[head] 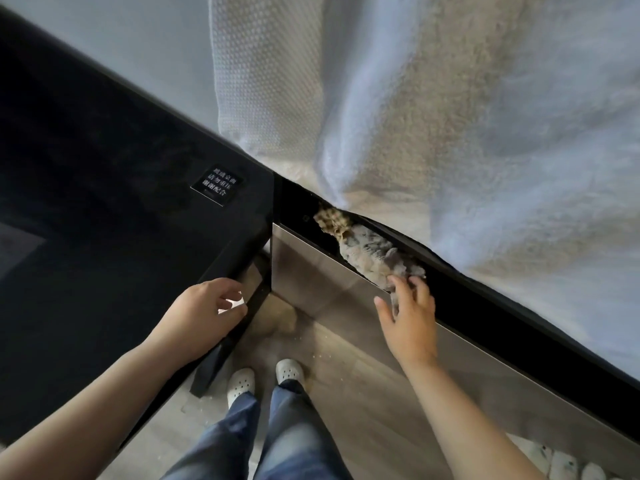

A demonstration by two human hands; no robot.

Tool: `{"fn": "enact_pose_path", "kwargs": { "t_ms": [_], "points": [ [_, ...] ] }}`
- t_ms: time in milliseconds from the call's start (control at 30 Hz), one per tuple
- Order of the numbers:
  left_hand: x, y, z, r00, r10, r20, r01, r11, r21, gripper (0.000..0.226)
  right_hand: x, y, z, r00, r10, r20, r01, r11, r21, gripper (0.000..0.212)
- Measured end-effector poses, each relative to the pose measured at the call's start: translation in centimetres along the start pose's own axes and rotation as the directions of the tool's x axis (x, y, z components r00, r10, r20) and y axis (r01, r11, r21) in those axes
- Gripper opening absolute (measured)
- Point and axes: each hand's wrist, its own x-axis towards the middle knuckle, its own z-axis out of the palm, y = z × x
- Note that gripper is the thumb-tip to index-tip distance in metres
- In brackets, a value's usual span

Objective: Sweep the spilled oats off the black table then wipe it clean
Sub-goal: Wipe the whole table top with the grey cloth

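Note:
The black table [114, 209] fills the left half, its glossy top bearing a small label with white characters [216, 185]. My left hand [204, 313] hangs over the table's near corner, fingers loosely curled, holding nothing. My right hand [410, 318] reaches toward a fluffy grey and beige cloth [367, 249] lying on the black ledge [485, 306] beside the bed; its straight fingertips touch the cloth's near end. A few pale oat flakes [320, 355] dot the wooden floor, with a pale heap [282, 318] under the table's corner.
A white bedcover [467, 116] hangs over the bed at upper right. A brushed metal panel [329, 278] runs below the ledge. My legs in jeans and white clogs [266, 377] stand on the wooden floor between table and bed. The table's black leg [225, 348] slants down.

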Motion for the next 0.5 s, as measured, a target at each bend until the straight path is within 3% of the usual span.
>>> {"fn": "enact_pose_path", "kwargs": {
  "t_ms": [67,167,267,333,500],
  "points": [
    [-0.1,0.4,0.3,1.000,0.008,0.002,-0.008,1.000,0.009,0.028,-0.4,-0.6,-0.3,0.996,-0.057,-0.072,0.060,0.998,0.031,0.043],
    [-0.1,0.5,0.4,1.000,-0.003,-0.003,0.003,1.000,0.011,0.031,0.5,-1.6,-0.6,0.976,0.017,-0.219,-0.016,1.000,0.006,0.059],
    [-0.4,0.2,0.3,0.999,-0.037,-0.022,0.037,0.999,0.010,0.033,2.4,-3.1,0.0,0.997,0.058,-0.055,-0.061,0.997,-0.050,0.071],
    [-0.8,-0.2,0.2,0.997,-0.068,-0.040,0.069,0.998,0.015,0.033,3.4,-3.5,0.7,0.997,-0.003,0.082,0.012,0.995,-0.098,0.065],
    [-2.1,-2.1,-0.3,0.981,-0.176,-0.076,0.179,0.984,0.026,0.036,3.1,-4.0,0.7,0.992,-0.011,0.129,-0.008,0.989,0.147,0.039]
  ]
}}
